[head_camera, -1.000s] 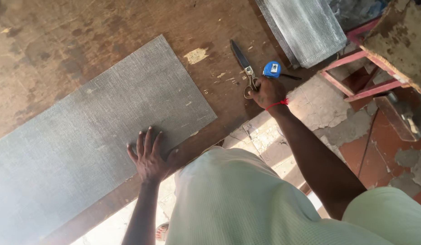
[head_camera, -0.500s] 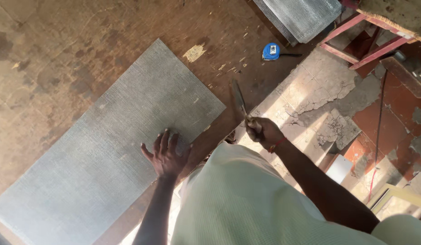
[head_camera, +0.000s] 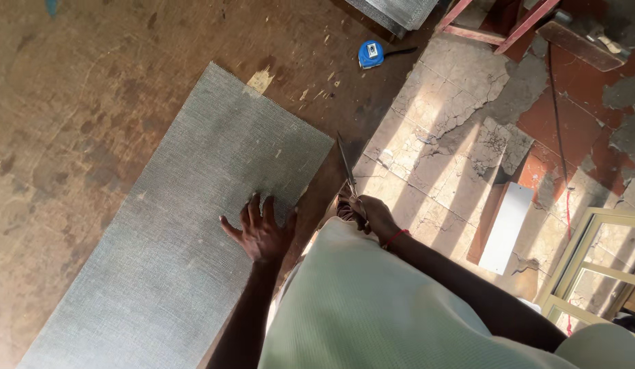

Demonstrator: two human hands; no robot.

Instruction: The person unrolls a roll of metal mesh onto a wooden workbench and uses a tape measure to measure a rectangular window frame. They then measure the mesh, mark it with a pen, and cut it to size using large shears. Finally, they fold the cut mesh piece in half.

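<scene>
Grey mesh sheet [head_camera: 187,225] lies flat on our worn brown table [head_camera: 78,89], left hand [head_camera: 261,232] spread upon it; right hand [head_camera: 372,215] grips shears [head_camera: 346,166] at its edge; we judge cutting awaits blade alignment.

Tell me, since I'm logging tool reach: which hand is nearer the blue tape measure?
Right. The right hand, gripping the shears, sits at the table edge below the blue tape measure. The left hand lies flat on the grey mesh sheet, farther to the left.
</scene>
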